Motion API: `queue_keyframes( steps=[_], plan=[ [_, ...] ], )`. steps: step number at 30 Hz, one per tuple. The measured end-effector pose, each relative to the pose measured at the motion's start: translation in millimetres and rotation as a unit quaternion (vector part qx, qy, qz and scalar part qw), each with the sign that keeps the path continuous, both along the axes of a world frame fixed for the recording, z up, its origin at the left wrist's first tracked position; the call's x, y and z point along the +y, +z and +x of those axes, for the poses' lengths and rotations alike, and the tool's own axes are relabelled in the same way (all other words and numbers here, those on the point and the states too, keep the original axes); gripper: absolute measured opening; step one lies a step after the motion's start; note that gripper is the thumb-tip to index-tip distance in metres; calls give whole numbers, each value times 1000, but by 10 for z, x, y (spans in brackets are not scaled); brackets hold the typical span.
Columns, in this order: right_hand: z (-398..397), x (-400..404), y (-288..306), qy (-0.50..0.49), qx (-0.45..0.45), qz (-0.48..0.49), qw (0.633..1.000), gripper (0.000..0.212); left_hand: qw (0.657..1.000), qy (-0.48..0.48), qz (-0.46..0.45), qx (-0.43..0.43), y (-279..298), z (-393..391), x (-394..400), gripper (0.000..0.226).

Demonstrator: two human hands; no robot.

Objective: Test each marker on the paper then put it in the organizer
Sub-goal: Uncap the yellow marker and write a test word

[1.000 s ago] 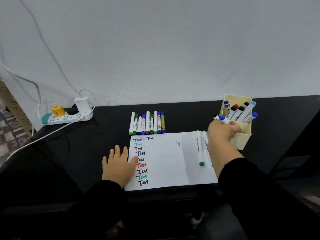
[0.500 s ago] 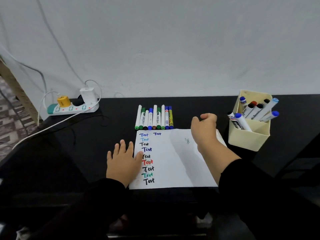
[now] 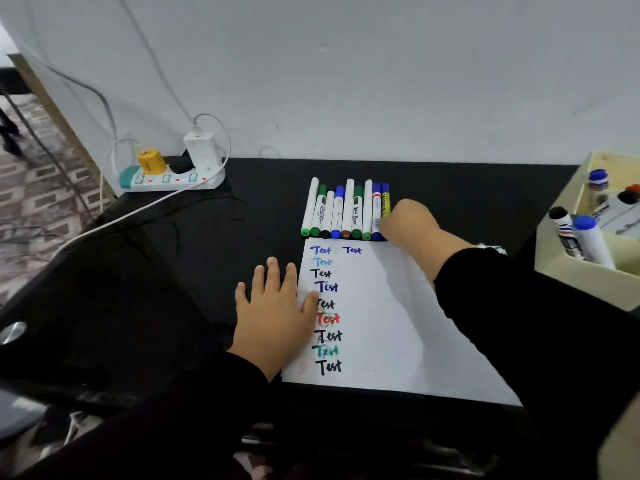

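Note:
A white paper [image 3: 381, 317] lies on the black table, with a column of "Test" words in several colours down its left side. Behind it several markers [image 3: 346, 211] lie side by side in a row. My right hand [image 3: 407, 221] is at the row's right end, its curled fingers touching the yellow-labelled marker [image 3: 385, 202]; whether it grips it is hidden. My left hand [image 3: 277, 306] lies flat, fingers spread, on the paper's left edge. The cream organizer [image 3: 568, 268] stands at the right with several markers in it.
A white power strip [image 3: 169, 178] with a yellow plug, a white charger and cables sits at the back left by the wall. The table's front edge runs just below the paper.
My right hand moved left from the organizer across the paper to the right end of the marker row. The left hand stayed on the paper. The view shifted left.

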State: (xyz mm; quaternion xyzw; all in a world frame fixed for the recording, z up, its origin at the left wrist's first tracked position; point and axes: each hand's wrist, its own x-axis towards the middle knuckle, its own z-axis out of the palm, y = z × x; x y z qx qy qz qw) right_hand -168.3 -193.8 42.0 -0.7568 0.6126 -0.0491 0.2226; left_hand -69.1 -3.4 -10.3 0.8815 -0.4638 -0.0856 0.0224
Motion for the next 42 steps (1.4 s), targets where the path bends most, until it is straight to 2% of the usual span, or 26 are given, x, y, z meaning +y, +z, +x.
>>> queue_keyframes(
  steps=[2, 5, 7, 13, 18, 21, 25, 29, 32, 36, 39, 42],
  plan=[
    [53, -26, 28, 2, 37, -1, 999, 15, 1000, 0, 3, -1, -3, 9, -6, 66],
    [54, -54, 22, -18, 28, -1, 999, 23, 1000, 1, 3, 2, -10, 7, -1, 66],
    [9, -68, 18, -53, -23, 9, 998, 32, 1000, 0, 3, 3, -6, 1, 9, 66],
    [-193, 61, 190, -132, -181, 24, 974, 36, 1000, 1, 1, 9, 8, 13, 4, 66],
    [-406, 282, 432, -168, -230, 55, 957, 30, 1000, -1, -21, 22, 13, 7, 30, 66],
    [-508, 462, 564, -151, -244, 63, 956, 25, 998, 4, -38, 47, 29, 16, 48, 65],
    [-611, 702, 709, -93, -241, 79, 963, 32, 992, 15, -90, 88, 87, 13, 84, 64],
    [-764, 886, 836, -60, -264, 89, 958, 23, 983, -28, -168, 74, 209, -69, 166, 68],
    [-883, 992, 908, -25, -302, 124, 945, 20, 954, -92, -243, 150, 383, -228, 220, 72],
    [-990, 1105, 968, -8, -292, 150, 944, 21, 923, -103, -303, 214, 629, -421, 240, 61],
    [-1033, 1129, 928, -19, -353, 191, 916, 21, 919, -71, -311, 230, 748, -481, 269, 41],
    [-996, 1174, 788, -73, -471, 230, 848, 25, 923, -68, -297, 234, 805, -529, 339, 31]
  ],
)
